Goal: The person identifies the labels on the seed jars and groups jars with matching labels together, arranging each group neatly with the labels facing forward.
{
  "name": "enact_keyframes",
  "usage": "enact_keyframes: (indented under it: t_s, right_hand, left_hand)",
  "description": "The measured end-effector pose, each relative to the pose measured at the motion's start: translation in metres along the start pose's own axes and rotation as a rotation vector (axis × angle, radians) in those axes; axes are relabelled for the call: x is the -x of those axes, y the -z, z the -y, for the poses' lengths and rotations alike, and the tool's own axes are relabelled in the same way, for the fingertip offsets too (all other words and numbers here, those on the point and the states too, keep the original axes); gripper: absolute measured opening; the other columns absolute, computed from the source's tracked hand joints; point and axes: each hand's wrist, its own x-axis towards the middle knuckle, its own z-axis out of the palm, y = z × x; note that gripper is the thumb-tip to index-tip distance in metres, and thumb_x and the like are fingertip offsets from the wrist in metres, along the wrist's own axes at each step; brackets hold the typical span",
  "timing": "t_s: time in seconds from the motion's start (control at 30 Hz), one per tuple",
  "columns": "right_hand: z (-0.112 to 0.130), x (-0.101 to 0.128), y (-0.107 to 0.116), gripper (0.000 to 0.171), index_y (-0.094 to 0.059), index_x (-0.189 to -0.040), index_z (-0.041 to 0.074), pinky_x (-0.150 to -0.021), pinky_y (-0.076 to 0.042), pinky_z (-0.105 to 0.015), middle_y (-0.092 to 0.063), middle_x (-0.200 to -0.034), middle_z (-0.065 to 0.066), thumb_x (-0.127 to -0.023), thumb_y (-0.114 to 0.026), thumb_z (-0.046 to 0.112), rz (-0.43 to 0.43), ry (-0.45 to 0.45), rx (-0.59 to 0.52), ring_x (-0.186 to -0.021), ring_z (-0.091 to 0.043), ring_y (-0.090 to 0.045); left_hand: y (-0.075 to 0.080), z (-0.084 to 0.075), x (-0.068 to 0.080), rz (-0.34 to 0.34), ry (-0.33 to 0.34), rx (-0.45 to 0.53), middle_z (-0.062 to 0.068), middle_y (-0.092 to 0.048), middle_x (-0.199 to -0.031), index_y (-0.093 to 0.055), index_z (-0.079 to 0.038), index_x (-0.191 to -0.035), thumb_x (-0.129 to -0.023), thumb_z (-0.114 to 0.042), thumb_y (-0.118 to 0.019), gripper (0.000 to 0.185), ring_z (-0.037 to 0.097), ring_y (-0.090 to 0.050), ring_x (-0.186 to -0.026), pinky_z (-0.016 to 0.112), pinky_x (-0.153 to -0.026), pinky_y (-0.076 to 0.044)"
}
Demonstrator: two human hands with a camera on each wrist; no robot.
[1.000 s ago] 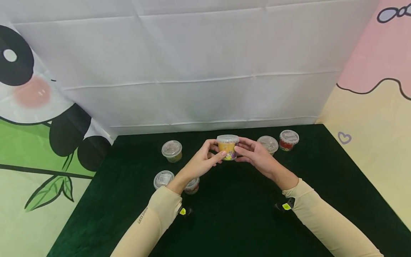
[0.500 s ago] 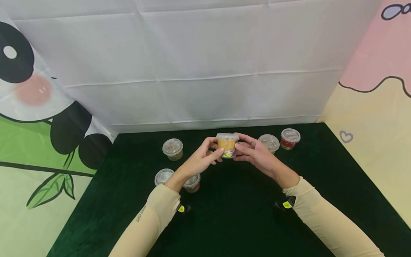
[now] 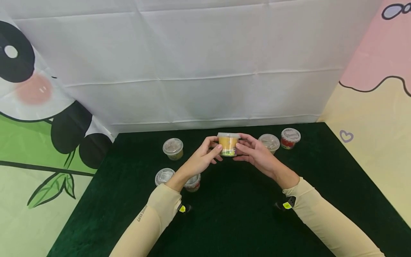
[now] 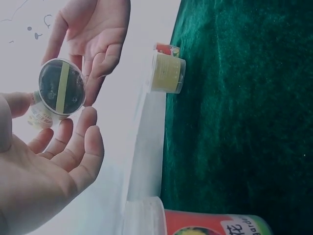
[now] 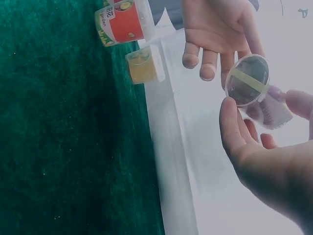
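a small yellow cup held up between two hands

a small yellow cup (image 3: 228,144) is held up above the green cloth (image 3: 244,214), near the middle and toward the back. it is pinched between the left hand (image 3: 202,161) and the right hand (image 3: 257,154), with fingers and thumbs curled round its sides. its clear lid (image 3: 228,135) is still on. from the wrist views the bottom of the cup (image 4: 61,87) is seen, with a pale stripe across it, and the fingers (image 5: 230,127) are set at its edge.

how far the work has come is hard to judge. one cup is lifted, and its lid is not yet taken off. five more cups are left standing on the cloth: a pale cup (image 3: 173,149) at the back left, a clear-lidded cup (image 3: 164,176) and a red-banded cup (image 3: 192,182) beside the left arm, another lidded cup (image 3: 269,142) just by the right hand, and a red cup (image 3: 290,138) at the back right. all look closed.

some writing is seen. a gray word is printed on the left sleeve (image 3: 141,213), but it is too small to be read. a red label with green and yellow marks is seen on a cup (image 5: 122,22) in the right wrist view; its letters cannot be read clearly.
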Motion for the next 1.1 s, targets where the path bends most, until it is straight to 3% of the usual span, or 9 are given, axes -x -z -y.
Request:
enact_keyframes:
  t_s: [0.23,0.43,0.73,0.93,1.1]
  right_hand:
    - [0.0005,0.0008,0.0004,0.064,-0.025,-0.159,0.010,-0.102,-0.049,-0.038,-0.039,-0.150,-0.018,-0.105,-0.057,0.020,-0.005,-0.020,0.063,-0.128,-0.029,-0.050]
    - [0.0024,0.0001,0.0005,0.067,-0.027,-0.160,0.014,-0.099,-0.049,-0.036,-0.042,-0.153,-0.014,-0.103,-0.062,0.017,-0.004,-0.018,0.152,-0.130,-0.031,-0.047]
    - [0.0029,-0.0006,0.0007,0.064,-0.029,-0.155,0.008,-0.095,-0.052,-0.031,-0.045,-0.151,-0.018,-0.101,-0.064,0.013,-0.028,-0.023,0.136,-0.122,-0.029,-0.052]
    - [0.0016,-0.0014,0.0018,0.062,-0.032,-0.154,0.008,-0.099,-0.049,-0.033,-0.045,-0.143,-0.016,-0.101,-0.065,0.014,-0.026,-0.012,0.157,-0.123,-0.030,-0.052]
    - [0.0021,-0.0003,0.0021,0.063,-0.030,-0.156,0.009,-0.102,-0.048,-0.036,-0.044,-0.146,-0.016,-0.102,-0.062,0.018,-0.028,-0.025,0.118,-0.127,-0.029,-0.050]
  left_hand:
    - [-0.0015,-0.0006,-0.0004,-0.006,-0.007,-0.003,0.016,-0.049,-0.129,-0.030,-0.011,-0.149,-0.110,-0.033,-0.044,0.047,0.029,-0.065,-0.101,0.043,-0.087,-0.054]
    - [-0.0040,-0.0007,-0.0022,0.011,-0.019,-0.008,0.013,-0.047,-0.128,-0.031,-0.013,-0.148,-0.107,-0.031,-0.052,0.050,0.035,-0.064,-0.103,0.040,-0.086,-0.054]
    - [-0.0041,-0.0012,-0.0021,0.010,-0.014,-0.017,0.010,-0.046,-0.129,-0.032,-0.017,-0.148,-0.105,-0.034,-0.056,0.052,0.031,-0.065,-0.101,0.039,-0.086,-0.054]
    - [-0.0038,-0.0001,-0.0015,0.016,-0.016,-0.019,0.011,-0.045,-0.129,-0.032,-0.016,-0.148,-0.105,-0.035,-0.056,0.053,0.028,-0.066,-0.101,0.039,-0.086,-0.054]
    - [-0.0026,0.0004,-0.0005,0.014,-0.025,-0.016,0.014,-0.046,-0.130,-0.030,-0.013,-0.148,-0.109,-0.034,-0.047,0.047,0.026,-0.065,-0.100,0.041,-0.086,-0.054]
